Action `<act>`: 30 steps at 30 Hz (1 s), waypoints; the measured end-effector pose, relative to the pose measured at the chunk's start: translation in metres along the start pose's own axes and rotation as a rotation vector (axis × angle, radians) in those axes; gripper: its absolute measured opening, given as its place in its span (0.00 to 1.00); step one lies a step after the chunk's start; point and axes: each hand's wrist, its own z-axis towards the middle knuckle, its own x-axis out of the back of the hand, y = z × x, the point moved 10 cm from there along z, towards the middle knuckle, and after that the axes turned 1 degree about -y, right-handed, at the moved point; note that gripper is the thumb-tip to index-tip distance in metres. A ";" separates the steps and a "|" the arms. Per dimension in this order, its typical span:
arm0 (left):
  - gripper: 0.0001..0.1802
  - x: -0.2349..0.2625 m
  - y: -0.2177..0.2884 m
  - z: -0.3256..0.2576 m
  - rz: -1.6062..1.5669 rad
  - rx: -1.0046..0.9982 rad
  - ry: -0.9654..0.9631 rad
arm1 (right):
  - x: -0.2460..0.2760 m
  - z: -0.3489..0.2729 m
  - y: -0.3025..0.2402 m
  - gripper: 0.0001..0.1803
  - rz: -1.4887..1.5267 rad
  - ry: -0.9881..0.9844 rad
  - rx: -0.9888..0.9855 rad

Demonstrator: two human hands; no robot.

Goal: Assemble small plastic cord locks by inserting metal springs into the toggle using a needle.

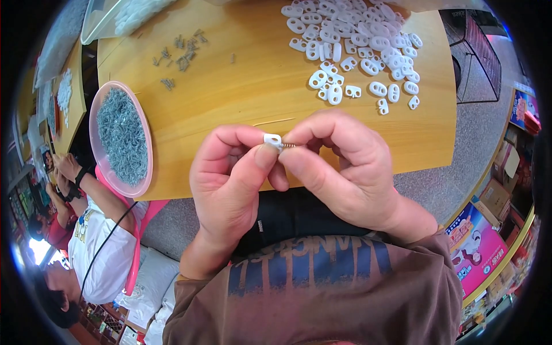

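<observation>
Over the near edge of the table, both of my hands are drawn together. My left hand [230, 172] pinches a small white plastic cord-lock part [272, 138] with a hole in it between thumb and forefinger. Thumb and forefinger of my right hand [353, 172] are closed on a tiny coil spring [288, 145], held against the right side of the white part. Fingers partly hide where the two meet. Just beyond my fingertips a thin wooden stick [274, 122] lies on the table [230, 98].
Many white plastic parts [356, 34] are heaped at the far right. Loose springs [185, 57] lie far left; a pink bowl [94, 135] full of springs [121, 138] stands at the left edge. Behind it is a clear container [92, 23]. Another person [103, 230] sits at left.
</observation>
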 end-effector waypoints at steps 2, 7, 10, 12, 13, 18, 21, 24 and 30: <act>0.06 0.002 0.000 0.000 -0.016 0.008 0.010 | -0.002 -0.001 -0.012 0.09 -0.252 -0.069 0.107; 0.06 0.009 0.001 0.000 -0.037 -0.003 0.015 | 0.027 -0.010 -0.018 0.11 -0.380 0.063 0.105; 0.07 0.015 0.000 0.000 -0.044 -0.001 0.004 | 0.046 -0.015 -0.016 0.11 -0.413 0.147 0.079; 0.07 0.018 -0.002 -0.001 -0.057 0.006 0.013 | 0.057 -0.019 -0.030 0.07 -0.508 0.243 0.283; 0.07 0.020 -0.003 -0.001 -0.067 0.014 0.023 | 0.058 -0.022 -0.022 0.09 -0.497 0.217 0.143; 0.07 0.019 -0.006 -0.002 -0.067 0.035 0.042 | 0.039 -0.023 -0.029 0.11 -0.862 0.128 0.383; 0.07 0.016 -0.004 -0.003 -0.074 0.040 0.035 | 0.020 -0.023 -0.033 0.14 -1.077 0.093 0.552; 0.07 0.014 -0.003 -0.003 -0.090 0.043 0.022 | 0.010 -0.020 -0.029 0.16 -1.226 0.063 0.616; 0.07 0.016 0.000 -0.005 -0.135 0.045 0.007 | 0.005 -0.012 -0.020 0.18 -1.361 0.022 0.574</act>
